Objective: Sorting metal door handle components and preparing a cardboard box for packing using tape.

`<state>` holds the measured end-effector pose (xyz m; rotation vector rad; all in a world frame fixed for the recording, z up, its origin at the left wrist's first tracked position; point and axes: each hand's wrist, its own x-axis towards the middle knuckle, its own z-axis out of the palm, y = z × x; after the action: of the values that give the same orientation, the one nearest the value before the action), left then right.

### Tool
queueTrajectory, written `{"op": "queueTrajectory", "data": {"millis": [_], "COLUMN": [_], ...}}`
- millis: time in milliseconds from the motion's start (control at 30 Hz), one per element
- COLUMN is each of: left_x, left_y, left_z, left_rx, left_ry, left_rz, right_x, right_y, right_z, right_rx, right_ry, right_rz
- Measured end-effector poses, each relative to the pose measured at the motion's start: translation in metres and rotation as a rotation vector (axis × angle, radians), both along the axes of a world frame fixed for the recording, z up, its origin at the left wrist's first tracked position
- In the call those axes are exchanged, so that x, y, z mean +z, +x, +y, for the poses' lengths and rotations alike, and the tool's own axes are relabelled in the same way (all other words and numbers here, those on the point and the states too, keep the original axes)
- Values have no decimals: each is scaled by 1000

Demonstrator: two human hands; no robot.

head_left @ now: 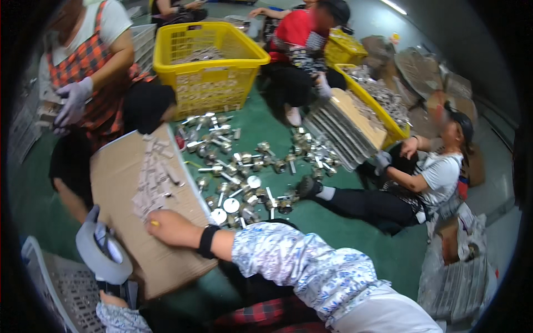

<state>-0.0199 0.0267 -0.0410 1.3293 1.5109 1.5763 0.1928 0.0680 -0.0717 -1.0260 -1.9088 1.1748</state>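
Observation:
My left hand (98,225), in a dark glove, is at the lower left, mostly hidden behind a pale grey ring (88,256) that looks like a roll of wide tape. Its fingers appear closed around that ring. My bare right hand (173,228), with a black band at the wrist, reaches over a cardboard sheet (166,266). Its fingers are drawn together at the near end of a loose pile of small pale strips (152,177). A small yellow spot shows at the fingertips; what they grip is hidden.
Many round metal fittings with stems (233,177) lie on the green floor beyond the cardboard. A yellow basket (211,89) stands behind them, and a grey crate (66,288) is at lower left. Co-workers sit around; one's outstretched leg (355,205) lies at right.

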Motion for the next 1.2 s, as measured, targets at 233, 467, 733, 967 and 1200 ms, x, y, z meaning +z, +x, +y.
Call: {"op": "queueTrajectory", "data": {"millis": [233, 467, 733, 967, 1200], "left_x": [19, -11, -12, -9, -24], "left_y": [29, -3, 9, 10, 0], "left_z": [3, 11, 12, 10, 10], "left_rx": [-79, -228, -146, -90, -185], "left_ry": [1, -15, -14, -79, -125], "left_rz": [-91, -969, -603, -448, -697], "right_x": [10, 14, 16, 14, 16], "right_y": [27, 18, 20, 20, 21], "right_z": [3, 1, 3, 2, -1], "right_rx": [13, 98, 102, 103, 92], "right_ry": [-16, -180, -165, -171, -160], "right_rz": [-65, -38, -83, -87, -89]}}
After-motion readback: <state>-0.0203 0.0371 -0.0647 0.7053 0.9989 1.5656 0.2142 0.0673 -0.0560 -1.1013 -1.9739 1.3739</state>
